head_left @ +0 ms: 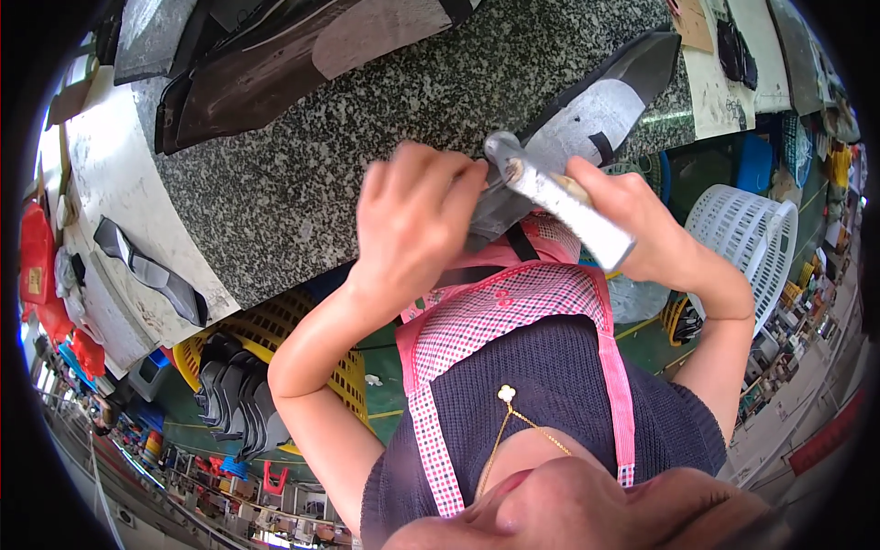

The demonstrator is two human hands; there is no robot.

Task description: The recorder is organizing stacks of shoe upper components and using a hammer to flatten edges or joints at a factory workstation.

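My right hand is closed round the handle of a hammer. Its long silver metal head lies slantwise in front of the hand, and the handle is mostly hidden. Under the hammer, a dark leather-like piece with a pale grey patch stretches along the near edge of the speckled stone slab. My left hand, slightly blurred, has its fingers curled and pinched on the near end of that piece, close to the hammer head. The fingertips are partly hidden.
A stack of similar dark pieces lies on the slab's far left. One small dark piece rests on the white surface at left. Below stand a yellow basket holding several dark pieces and a white basket at right.
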